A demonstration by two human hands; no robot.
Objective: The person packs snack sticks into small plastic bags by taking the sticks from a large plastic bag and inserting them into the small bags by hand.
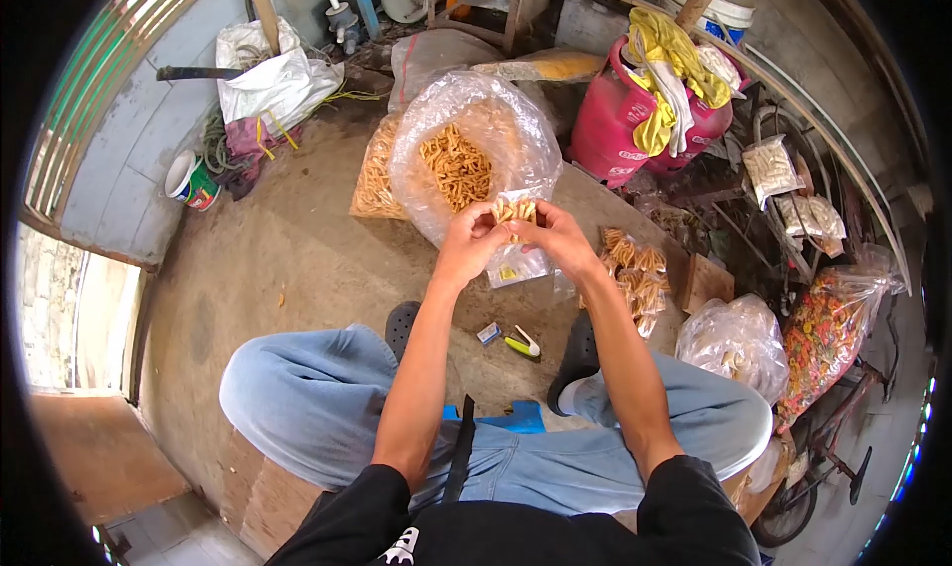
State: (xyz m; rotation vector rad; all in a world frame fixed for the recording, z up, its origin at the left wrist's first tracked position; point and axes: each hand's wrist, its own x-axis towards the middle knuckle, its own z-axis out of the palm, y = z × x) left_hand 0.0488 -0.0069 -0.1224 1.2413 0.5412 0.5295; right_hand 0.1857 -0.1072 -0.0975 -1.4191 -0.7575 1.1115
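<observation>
Both hands are closed on a small clear plastic bag of stick snacks [516, 209], held in front of the big bag. My left hand [472, 241] grips its left side and my right hand [558, 239] its right side, with the thumbs close together. Below the fingers hangs a clear plastic piece with a yellow label [520, 268]; whether it belongs to the same bag I cannot tell. Just beyond stands a large open clear bag [529, 120] with a heap of brown stick snacks [456, 168] inside. Several filled small packets [640, 269] lie right of my right hand.
Between my feet lie a green-and-white stapler [523, 343] and a small blue box [488, 333]. Pink gas cylinders [605, 120] draped with cloths stand back right. A bag of colourful snacks [828, 333] and a clear plastic bag [734, 346] sit at right. A bucket [191, 180] stands at left.
</observation>
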